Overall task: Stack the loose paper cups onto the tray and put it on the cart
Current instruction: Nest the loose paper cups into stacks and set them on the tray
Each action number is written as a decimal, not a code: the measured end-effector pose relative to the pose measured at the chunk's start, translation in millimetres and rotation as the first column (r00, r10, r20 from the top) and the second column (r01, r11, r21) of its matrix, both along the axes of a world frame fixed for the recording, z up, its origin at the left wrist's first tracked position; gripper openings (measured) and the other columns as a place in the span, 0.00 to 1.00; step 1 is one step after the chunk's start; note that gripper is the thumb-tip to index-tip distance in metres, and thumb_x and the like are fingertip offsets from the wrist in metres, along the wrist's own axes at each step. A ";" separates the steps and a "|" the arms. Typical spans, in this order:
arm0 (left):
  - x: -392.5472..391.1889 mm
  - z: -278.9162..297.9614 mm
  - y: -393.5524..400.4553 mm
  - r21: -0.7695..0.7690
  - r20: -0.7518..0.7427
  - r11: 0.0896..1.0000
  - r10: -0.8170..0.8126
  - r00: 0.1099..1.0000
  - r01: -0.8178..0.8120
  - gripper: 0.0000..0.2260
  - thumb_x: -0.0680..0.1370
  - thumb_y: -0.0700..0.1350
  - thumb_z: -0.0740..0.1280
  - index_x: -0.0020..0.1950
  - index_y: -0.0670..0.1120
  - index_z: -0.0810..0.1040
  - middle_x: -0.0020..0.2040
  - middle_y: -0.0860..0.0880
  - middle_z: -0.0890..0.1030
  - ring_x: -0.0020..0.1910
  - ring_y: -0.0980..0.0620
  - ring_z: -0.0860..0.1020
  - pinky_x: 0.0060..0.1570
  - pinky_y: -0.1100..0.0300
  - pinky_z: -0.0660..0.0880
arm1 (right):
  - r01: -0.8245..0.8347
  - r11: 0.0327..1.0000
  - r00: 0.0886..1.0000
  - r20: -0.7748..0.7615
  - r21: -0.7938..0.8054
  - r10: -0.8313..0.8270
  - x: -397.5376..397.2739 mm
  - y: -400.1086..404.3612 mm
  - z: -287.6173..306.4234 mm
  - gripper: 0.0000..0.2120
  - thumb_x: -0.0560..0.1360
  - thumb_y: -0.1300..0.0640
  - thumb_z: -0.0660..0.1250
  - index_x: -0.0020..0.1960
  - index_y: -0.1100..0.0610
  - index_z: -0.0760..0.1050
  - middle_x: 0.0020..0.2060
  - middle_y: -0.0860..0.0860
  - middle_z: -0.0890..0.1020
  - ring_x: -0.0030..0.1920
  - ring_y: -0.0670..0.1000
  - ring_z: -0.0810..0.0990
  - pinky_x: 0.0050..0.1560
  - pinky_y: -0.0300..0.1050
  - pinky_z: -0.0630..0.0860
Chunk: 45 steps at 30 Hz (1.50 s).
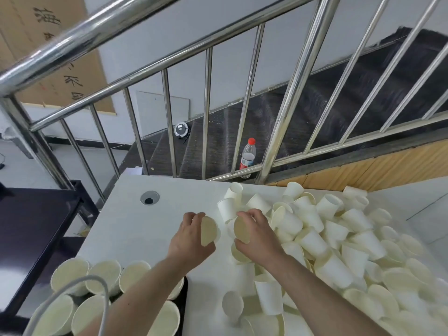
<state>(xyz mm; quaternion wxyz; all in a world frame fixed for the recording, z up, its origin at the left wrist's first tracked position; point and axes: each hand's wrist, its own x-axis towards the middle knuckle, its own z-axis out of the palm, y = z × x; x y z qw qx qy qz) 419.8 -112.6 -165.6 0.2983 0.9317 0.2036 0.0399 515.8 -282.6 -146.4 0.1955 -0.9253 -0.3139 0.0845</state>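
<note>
My left hand (189,236) grips a white paper cup (208,230), its open mouth turned toward the right. My right hand (257,235) grips another paper cup (242,230), its mouth facing left toward the first. The two cups are close together above the white table (135,229). A big heap of loose paper cups (339,241) covers the table's right half. At the bottom left, several upright cup stacks (101,280) stand on a dark tray (184,294), partly hidden by my left forearm.
A dark cart (34,229) stands left of the table. A steel stair railing (286,112) runs behind the table, with a red-capped plastic bottle (247,156) on the stairs beyond. A round cable hole (149,198) is in the tabletop. A white cable (101,297) crosses the tray.
</note>
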 end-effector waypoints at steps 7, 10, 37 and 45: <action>-76.3 22.4 -24.6 0.031 0.095 0.998 0.051 0.994 -0.054 0.33 0.74 0.52 0.68 0.75 0.49 0.59 0.69 0.51 0.63 0.66 0.50 0.67 0.56 0.57 0.73 | -0.080 0.993 0.996 0.034 0.089 0.077 -69.9 -22.2 6.6 0.31 0.73 0.51 0.69 0.73 0.47 0.62 0.67 0.47 0.61 0.68 0.48 0.63 0.57 0.44 0.74; -114.1 25.6 -37.1 0.024 0.126 0.996 0.083 0.989 -0.087 0.32 0.74 0.53 0.68 0.75 0.49 0.61 0.68 0.51 0.65 0.66 0.49 0.68 0.59 0.58 0.71 | -0.127 0.989 0.992 0.020 0.081 0.125 -101.4 -30.1 7.0 0.31 0.73 0.50 0.68 0.73 0.48 0.62 0.67 0.47 0.62 0.68 0.49 0.64 0.56 0.43 0.74; -261.9 -11.9 15.1 0.169 -0.261 0.970 -0.128 0.957 0.176 0.33 0.71 0.52 0.70 0.73 0.54 0.60 0.67 0.53 0.63 0.65 0.52 0.65 0.52 0.62 0.71 | -0.226 0.969 0.958 -0.201 -0.099 0.203 -249.8 20.2 -30.8 0.34 0.71 0.47 0.68 0.74 0.48 0.59 0.67 0.46 0.61 0.67 0.49 0.67 0.59 0.45 0.73; -252.6 -36.7 26.5 0.215 -0.320 0.930 -0.221 0.921 0.298 0.34 0.72 0.50 0.69 0.75 0.53 0.58 0.70 0.52 0.63 0.68 0.48 0.63 0.57 0.57 0.73 | -0.181 0.971 0.961 -0.239 -0.157 0.140 -256.7 36.2 -54.3 0.38 0.72 0.52 0.69 0.76 0.48 0.53 0.73 0.50 0.51 0.67 0.54 0.69 0.56 0.46 0.74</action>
